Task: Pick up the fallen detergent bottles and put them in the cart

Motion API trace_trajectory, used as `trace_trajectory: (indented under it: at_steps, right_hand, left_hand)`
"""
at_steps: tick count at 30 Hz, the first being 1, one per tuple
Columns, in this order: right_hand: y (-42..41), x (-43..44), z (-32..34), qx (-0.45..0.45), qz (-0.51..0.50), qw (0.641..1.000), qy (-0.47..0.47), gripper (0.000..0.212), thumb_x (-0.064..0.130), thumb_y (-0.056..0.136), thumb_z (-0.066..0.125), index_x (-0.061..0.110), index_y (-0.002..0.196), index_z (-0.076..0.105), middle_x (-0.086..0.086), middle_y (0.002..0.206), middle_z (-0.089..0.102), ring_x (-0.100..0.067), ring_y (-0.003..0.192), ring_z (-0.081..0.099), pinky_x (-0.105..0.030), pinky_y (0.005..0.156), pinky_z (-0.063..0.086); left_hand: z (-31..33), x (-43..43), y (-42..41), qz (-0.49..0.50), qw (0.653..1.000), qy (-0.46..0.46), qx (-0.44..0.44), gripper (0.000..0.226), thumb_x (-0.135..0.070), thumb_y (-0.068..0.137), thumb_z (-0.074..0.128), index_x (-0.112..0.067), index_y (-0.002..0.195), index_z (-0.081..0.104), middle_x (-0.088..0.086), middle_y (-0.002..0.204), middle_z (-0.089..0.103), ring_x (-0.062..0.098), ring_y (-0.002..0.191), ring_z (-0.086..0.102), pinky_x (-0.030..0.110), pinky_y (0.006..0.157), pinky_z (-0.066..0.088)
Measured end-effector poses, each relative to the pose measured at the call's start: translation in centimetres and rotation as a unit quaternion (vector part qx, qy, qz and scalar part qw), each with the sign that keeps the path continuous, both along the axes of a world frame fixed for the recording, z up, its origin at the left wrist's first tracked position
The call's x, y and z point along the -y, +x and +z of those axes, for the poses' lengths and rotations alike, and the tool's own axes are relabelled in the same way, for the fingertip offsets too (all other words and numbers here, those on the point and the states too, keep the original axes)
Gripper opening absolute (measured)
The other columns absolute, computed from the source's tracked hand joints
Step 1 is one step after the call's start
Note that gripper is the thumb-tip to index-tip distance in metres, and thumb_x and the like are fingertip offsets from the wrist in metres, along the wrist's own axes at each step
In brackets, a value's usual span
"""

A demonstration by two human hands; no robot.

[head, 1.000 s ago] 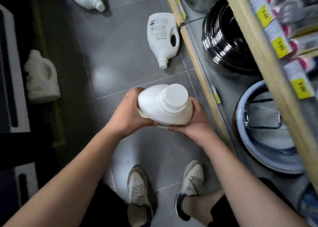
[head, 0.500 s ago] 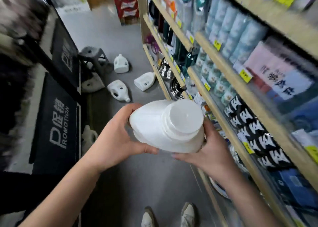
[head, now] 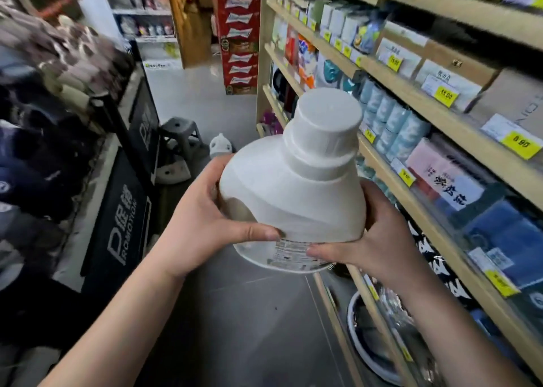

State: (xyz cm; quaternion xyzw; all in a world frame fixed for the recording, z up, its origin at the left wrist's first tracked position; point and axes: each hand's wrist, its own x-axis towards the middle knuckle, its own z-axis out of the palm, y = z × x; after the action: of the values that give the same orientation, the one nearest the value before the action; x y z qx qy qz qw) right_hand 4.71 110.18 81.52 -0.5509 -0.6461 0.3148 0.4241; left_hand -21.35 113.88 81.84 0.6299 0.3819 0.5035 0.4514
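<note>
A white detergent bottle (head: 296, 187) with a wide white cap fills the middle of the head view, held upright at chest height. My left hand (head: 202, 225) grips its left side with the thumb across the lower front. My right hand (head: 373, 239) grips its right side and bottom edge. Farther down the aisle another white bottle (head: 219, 145) lies on the floor, and a second one (head: 173, 170) lies by the display base. No cart is in view.
Wooden shelves (head: 411, 104) full of goods run along the right. A dark promotion display (head: 123, 216) lines the left. A grey plastic stool (head: 179, 132) stands in the aisle, red boxes (head: 239, 34) are stacked at its end, and a basin (head: 370, 354) sits on the bottom shelf.
I have lifted the bottle from near the floor to chest height with both hands. The view has swung up from the floor tiles and my shoes to the aisle ahead.
</note>
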Motion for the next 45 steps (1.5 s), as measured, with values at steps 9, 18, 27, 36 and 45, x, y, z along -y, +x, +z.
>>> trace_trajectory:
  at_steps: [9,18,27,36,45]
  right_hand:
    - [-4.6,-2.3,-0.5,-0.023,0.121,0.992,0.018,0.086,0.042,0.036,0.1,0.055,0.11,0.058,0.029,0.113,0.069,0.009,0.102,0.066,-0.007,0.075,0.049]
    - [-9.0,-4.0,-1.5,-0.036,0.345,0.938,0.01,0.101,0.058,0.032,0.096,0.036,0.124,0.061,0.018,0.117,0.072,0.003,0.109,0.067,-0.021,0.086,0.055]
    - [-13.0,1.7,-3.8,-0.076,0.578,0.812,-0.022,0.084,0.048,0.047,0.102,0.04,0.12,0.06,0.013,0.109,0.072,-0.008,0.1,0.067,-0.025,0.078,0.055]
    - [-16.0,17.1,-3.3,-0.034,0.77,0.635,-0.056,0.093,0.045,0.038,0.105,0.04,0.12,0.061,0.017,0.11,0.072,-0.002,0.099,0.068,-0.016,0.071,0.055]
    - [-15.4,41.0,-3.6,-0.015,0.883,0.466,-0.055,0.093,0.051,0.033,0.098,0.046,0.118,0.061,0.019,0.113,0.072,-0.003,0.104,0.068,-0.022,0.078,0.056]
  left_hand:
    - [0.9,4.4,-4.5,0.135,0.99,0.006,-0.036,0.093,-0.034,0.042,0.1,-0.032,0.127,0.062,-0.005,0.128,0.072,0.015,0.125,0.066,0.042,0.106,0.054]
    - [1.2,14.0,-4.7,0.339,0.939,-0.015,-0.049,0.096,-0.026,0.045,0.1,-0.025,0.133,0.061,-0.005,0.127,0.072,0.013,0.124,0.067,0.033,0.104,0.055]
    - [-0.4,28.0,1.4,0.565,0.823,-0.06,0.01,0.114,-0.048,0.04,0.105,-0.02,0.14,0.057,0.007,0.136,0.069,0.026,0.132,0.063,0.046,0.112,0.05]
    - [-0.2,46.8,11.1,0.769,0.635,-0.076,0.016,0.095,-0.024,0.042,0.102,-0.032,0.129,0.064,0.004,0.125,0.073,0.025,0.122,0.068,0.044,0.103,0.056]
    - [-1.3,68.1,22.2,0.881,0.466,-0.055,0.052,0.09,-0.016,0.043,0.101,-0.03,0.125,0.066,0.011,0.125,0.072,0.036,0.122,0.066,0.058,0.106,0.054]
